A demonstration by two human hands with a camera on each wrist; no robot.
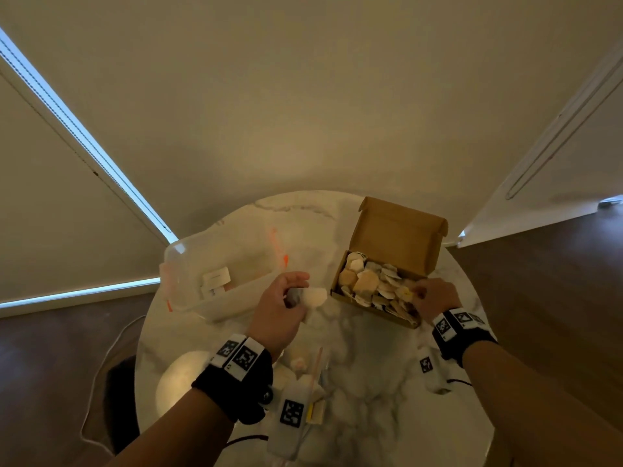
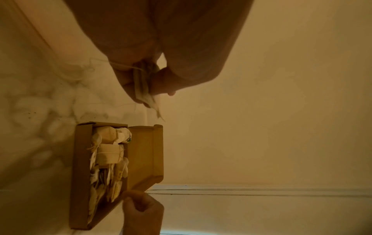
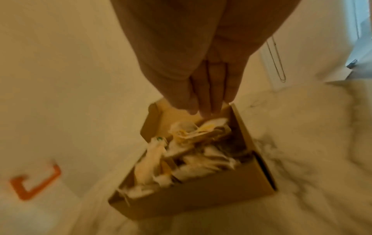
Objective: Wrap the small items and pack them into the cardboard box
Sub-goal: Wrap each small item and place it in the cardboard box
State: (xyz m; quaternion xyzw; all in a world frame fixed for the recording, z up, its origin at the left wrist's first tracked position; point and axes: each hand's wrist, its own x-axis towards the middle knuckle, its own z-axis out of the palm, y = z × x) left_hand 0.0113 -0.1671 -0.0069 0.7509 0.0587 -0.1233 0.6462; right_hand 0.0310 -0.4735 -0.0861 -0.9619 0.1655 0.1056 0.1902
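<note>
Your left hand (image 1: pixel 281 306) pinches wrapped item (image 1: pixel 315 297) mid-table (image 1: pixel 371 365). Your right hand (image 1: pixel 435 298), fingers straight and together, touches bundles (image 1: pixel 377 284) in box (image 1: pixel 397 230), right edge.

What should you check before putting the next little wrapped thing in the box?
1. Cardboard box lid open: ok.
2. Left hand holds the wrapped item: ok.
3. Wrapping closed all round: cannot tell.
4. Free room in the box: not ok, wrapped bundles nearly fill it.
5. Right hand out of the way: not ok, it is at the box's near corner.
</note>
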